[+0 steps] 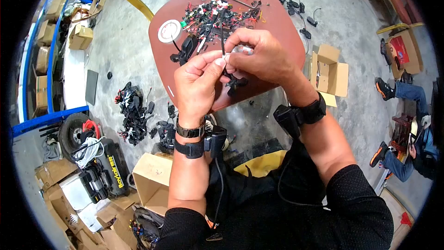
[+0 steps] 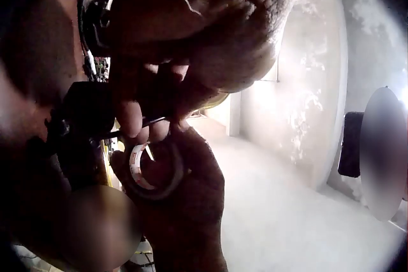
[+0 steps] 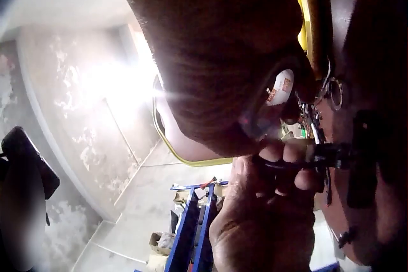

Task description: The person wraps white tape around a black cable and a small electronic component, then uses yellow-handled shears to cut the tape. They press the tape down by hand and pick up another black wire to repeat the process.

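Observation:
In the head view the left hand (image 1: 200,81) and the right hand (image 1: 266,55) meet over the front part of the table. The left thumb and fingers pinch a thin dark cable (image 1: 223,34) at a small white spot. The right thumb and index finger pinch at the same spot. A tape roll (image 2: 145,173) sits within the curl of the right hand (image 2: 191,202), with a white printed inner ring. A black connector piece (image 1: 237,84) hangs just below the hands. Black parts (image 1: 187,47) lie left of them on the table. Fingers hide the exact contact.
The red-brown table (image 1: 162,71) bears a pile of small wires and connectors (image 1: 215,18) and a white round spool (image 1: 169,31). Cardboard boxes (image 1: 341,79) stand on the floor to the right and lower left. Black parts (image 1: 134,115) lie on the floor. Another person (image 1: 407,97) is at far right.

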The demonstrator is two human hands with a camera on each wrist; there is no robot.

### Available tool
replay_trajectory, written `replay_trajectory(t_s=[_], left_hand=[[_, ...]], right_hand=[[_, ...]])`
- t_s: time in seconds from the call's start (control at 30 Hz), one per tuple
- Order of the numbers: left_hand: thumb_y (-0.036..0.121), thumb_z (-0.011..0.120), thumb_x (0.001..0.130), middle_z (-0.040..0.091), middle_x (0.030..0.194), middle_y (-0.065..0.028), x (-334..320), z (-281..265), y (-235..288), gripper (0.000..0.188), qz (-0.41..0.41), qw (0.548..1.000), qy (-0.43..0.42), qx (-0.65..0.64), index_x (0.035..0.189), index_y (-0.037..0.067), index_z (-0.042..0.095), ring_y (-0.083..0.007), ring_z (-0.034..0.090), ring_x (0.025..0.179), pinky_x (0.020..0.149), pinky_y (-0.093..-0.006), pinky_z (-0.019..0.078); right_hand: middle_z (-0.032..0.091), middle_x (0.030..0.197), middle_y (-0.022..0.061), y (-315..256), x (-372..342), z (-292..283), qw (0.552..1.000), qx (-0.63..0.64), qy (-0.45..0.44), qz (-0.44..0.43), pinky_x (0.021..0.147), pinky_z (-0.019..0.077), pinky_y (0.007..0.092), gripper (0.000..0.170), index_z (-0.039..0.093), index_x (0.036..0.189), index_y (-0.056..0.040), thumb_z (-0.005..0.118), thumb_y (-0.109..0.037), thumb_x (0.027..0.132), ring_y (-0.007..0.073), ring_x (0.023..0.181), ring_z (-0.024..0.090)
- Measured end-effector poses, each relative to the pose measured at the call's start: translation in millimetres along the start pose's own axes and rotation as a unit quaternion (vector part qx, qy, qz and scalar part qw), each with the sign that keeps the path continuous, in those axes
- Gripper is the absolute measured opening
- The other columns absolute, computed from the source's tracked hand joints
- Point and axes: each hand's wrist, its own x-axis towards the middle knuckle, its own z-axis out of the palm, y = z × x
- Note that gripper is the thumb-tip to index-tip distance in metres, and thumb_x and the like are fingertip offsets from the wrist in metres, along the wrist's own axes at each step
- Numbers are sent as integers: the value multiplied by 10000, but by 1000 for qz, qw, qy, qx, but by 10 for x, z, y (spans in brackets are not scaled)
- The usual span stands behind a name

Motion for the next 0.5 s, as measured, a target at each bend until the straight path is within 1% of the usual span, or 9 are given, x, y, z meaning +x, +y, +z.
replay_trajectory(t_s=[0.07, 0.13, 0.17, 0.23, 0.27, 0.33, 0.37, 0.5], left_hand=[[41, 644, 920, 708, 956, -85, -10, 14, 13, 222, 2, 1000, -7, -15, 1117, -60, 658, -95, 658, 766, 657, -215, 544], [36, 657, 908, 711, 942, -83, -8, -9, 34, 229, -14, 999, -27, -20, 1119, -54, 661, -91, 658, 754, 653, -213, 541], [33, 664, 902, 712, 935, -82, -11, -24, 43, 233, -22, 999, -36, -23, 1119, -52, 662, -88, 657, 747, 651, -213, 540], [37, 681, 883, 712, 920, -106, -15, -50, 53, 245, -29, 999, -31, -14, 1102, -69, 659, -122, 661, 750, 658, -231, 539], [39, 689, 874, 712, 912, -118, -20, -60, 55, 251, -33, 999, -29, -9, 1094, -78, 657, -140, 663, 751, 661, -240, 538], [40, 694, 870, 712, 901, -119, -19, -56, 23, 237, -22, 1000, -2, -6, 1075, -75, 662, -141, 662, 741, 656, -241, 537], [41, 696, 868, 712, 896, -120, -15, -59, 5, 230, -17, 1000, 11, -4, 1065, -73, 665, -141, 661, 736, 653, -241, 536], [42, 704, 865, 710, 868, -112, 11, -123, -24, 187, -12, 999, -18, -32, 1019, -57, 672, -143, 667, 735, 648, -241, 531]], right_hand=[[631, 700, 35, 12, 0, -4, 999, -24, 3, -22, 480, 484, 229, 95, 624, 849, -17, 678, -94, 842, 87, 582, 605], [634, 704, 35, 8, -2, -15, 999, -36, -2, -33, 471, 479, 224, 105, 627, 858, -16, 687, -99, 839, 88, 574, 605], [634, 739, 33, 5, -8, -24, 998, -46, -6, -30, 512, 487, 227, 107, 635, 869, -13, 695, -91, 825, 84, 608, 608], [635, 808, 28, -1, -7, -37, 997, -66, -16, -26, 592, 502, 235, 128, 652, 890, -7, 709, -75, 797, 76, 675, 613], [637, 811, 31, -27, -7, -31, 998, -59, -18, -14, 594, 505, 235, 129, 652, 890, -5, 710, -73, 797, 77, 677, 616], [641, 817, 36, -102, -11, -17, 999, -46, -20, 9, 599, 511, 236, 130, 653, 891, 1, 711, -68, 797, 79, 681, 622], [644, 819, 37, -98, -7, -12, 998, -52, -20, -6, 597, 513, 236, 131, 654, 895, 2, 710, -67, 798, 79, 680, 624], [653, 830, 42, -40, -4, -21, 995, -77, -18, -68, 613, 516, 238, 137, 661, 909, 0, 712, -68, 803, 81, 699, 628]])
